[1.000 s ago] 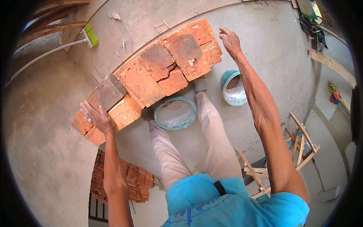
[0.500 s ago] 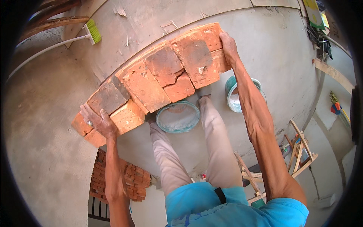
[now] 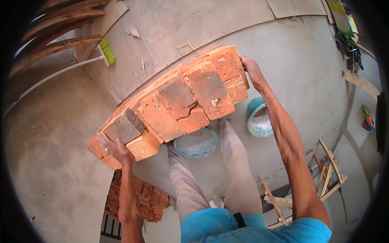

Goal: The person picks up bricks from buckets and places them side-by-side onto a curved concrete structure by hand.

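A wide stack of orange-red bricks (image 3: 158,113) spans the space in front of me, with dark patches on some tops and a jagged crack in one. My left hand (image 3: 115,149) grips its near left end, thumb apart over the bricks and a ring on one finger. At the far right end, my right hand (image 3: 252,72) curls against the outer face, its fingertips partly hidden. What lies under the stack is out of sight. Just below its near edge, a teal-rimmed bucket (image 3: 196,155) with whitish contents stands between my legs.
Another teal bucket (image 3: 259,128) is right of my legs. A green-bristled broom (image 3: 107,53) lies far left by wooden beams (image 3: 60,44). Flat boards (image 3: 219,20) lie beyond the stack. More bricks (image 3: 139,198) are piled below left; a wooden frame (image 3: 334,170) stands at right.
The whole view has shifted, so everything sits lower in it. The brick stack looks slightly narrower. Both hands remain at its two ends.
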Tool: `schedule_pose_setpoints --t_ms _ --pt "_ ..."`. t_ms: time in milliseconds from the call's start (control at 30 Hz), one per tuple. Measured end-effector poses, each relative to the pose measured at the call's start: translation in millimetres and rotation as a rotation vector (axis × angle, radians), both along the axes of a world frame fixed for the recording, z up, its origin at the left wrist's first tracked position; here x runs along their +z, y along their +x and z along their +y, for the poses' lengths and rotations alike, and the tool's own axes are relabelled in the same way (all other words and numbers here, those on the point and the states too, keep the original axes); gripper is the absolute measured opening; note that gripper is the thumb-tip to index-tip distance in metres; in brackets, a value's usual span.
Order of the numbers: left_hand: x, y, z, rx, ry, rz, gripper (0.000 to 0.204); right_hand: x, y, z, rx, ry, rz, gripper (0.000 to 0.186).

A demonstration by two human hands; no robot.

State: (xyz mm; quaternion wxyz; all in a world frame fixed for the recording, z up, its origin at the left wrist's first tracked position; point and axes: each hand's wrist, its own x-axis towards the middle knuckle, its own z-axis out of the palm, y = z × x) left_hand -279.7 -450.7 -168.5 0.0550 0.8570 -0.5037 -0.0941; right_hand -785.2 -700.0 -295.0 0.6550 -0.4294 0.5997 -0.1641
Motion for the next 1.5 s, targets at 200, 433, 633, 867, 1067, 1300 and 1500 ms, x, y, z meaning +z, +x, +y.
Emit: schedule_pose_setpoints --t_ms 200,433,633,867,1067,1300,1500 --pt "-2.2 1.7 -1.3 -0.034 -0.02 0.034 0.073 -42.0 -70.9 -30.3 -0.112 0.048 0.108 0.067" --pt "-0.9 -1.2 2.0 -0.017 0.007 0.027 0.079 -76.2 -107.3 -89.8 -0.254 -0.041 0.185 0.069" --pt "0.4 -3.2 0.6 -0.006 0.038 0.024 0.082 -140.3 -15.4 -23.3 0.015 -0.206 0.038 0.071" --pt "-2.3 -6.1 -3.3 0.051 0.018 0.06 0.085 -105.0 -6.0 -31.0 -0.003 -0.113 -0.011 0.069" --pt "-2.3 -0.2 -1.3 -0.016 -0.029 0.066 0.073 -49.7 -15.9 -28.3 -0.099 0.0 -0.001 0.065" --pt "-0.2 4.0 -1.5 -0.025 0.005 -0.004 0.075 -5.6 26.8 -10.8 -0.096 -0.252 0.201 0.061" --pt "2.8 3.3 -4.6 -0.036 -0.004 -0.002 0.076 6.9 68.5 -26.1 -0.067 -0.312 0.435 0.052"
